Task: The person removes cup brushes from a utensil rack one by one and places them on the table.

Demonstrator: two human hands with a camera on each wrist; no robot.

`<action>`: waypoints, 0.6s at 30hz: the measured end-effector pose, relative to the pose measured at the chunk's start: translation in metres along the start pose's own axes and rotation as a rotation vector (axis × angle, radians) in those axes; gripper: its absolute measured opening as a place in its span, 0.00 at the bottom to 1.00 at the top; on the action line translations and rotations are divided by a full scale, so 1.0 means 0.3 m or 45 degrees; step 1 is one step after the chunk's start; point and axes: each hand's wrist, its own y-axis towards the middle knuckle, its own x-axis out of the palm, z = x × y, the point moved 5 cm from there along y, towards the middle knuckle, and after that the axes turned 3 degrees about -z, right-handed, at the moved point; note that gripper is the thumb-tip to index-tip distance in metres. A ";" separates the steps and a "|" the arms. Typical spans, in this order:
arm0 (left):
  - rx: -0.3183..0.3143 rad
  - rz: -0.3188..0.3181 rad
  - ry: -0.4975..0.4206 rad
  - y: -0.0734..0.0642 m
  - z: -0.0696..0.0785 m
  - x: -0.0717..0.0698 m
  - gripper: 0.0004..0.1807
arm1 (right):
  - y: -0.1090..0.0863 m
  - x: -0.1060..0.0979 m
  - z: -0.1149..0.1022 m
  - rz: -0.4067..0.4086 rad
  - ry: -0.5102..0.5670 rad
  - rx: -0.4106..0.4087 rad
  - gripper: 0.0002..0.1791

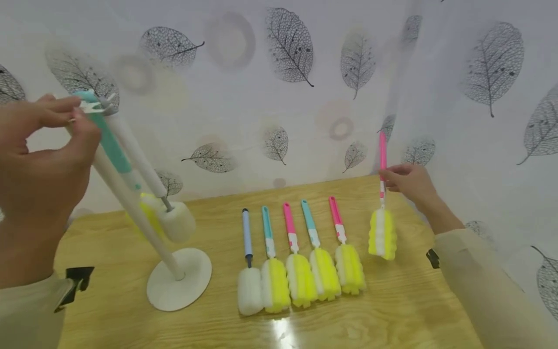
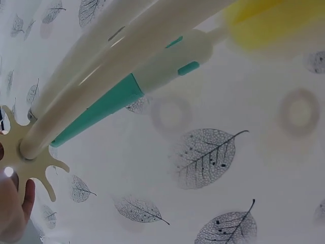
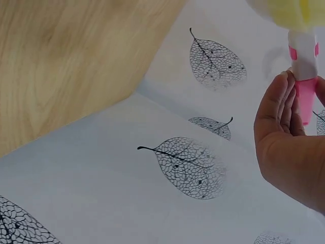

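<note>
My left hand (image 1: 48, 160) pinches the star-shaped hook top (image 2: 35, 170) of a white stand, whose round base (image 1: 192, 286) is on the table. From the hooks hang a teal-handled sponge brush (image 1: 114, 148) with a yellow head and a white-handled brush (image 1: 137, 155) with a white sponge head; the pole partly hides the yellow one. Over at the right, my right hand (image 1: 411, 184) grips a pink-handled sponge brush (image 1: 383, 235) by its handle, its yellow and white head pointing down. The right wrist view shows fingers (image 3: 274, 104) against that pink handle.
Several brushes lie in a row on the wooden table (image 1: 305, 325): one blue-handled brush (image 1: 247, 232) with a white head, then teal-handled and pink-handled ones (image 1: 301, 281) with yellow and white heads. A leaf-printed white curtain (image 1: 244, 106) rises behind the table.
</note>
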 end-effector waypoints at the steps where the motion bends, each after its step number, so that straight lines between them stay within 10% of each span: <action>1: 0.008 0.003 -0.004 0.004 0.005 -0.004 0.15 | 0.002 0.006 0.016 -0.027 0.003 0.015 0.37; 5: 0.004 0.004 -0.016 0.021 0.077 -0.028 0.19 | 0.013 0.064 0.091 -0.168 0.028 0.101 0.33; 18: -0.024 -0.037 -0.325 0.049 0.080 0.002 0.13 | 0.038 0.232 0.223 -0.368 -0.235 0.155 0.20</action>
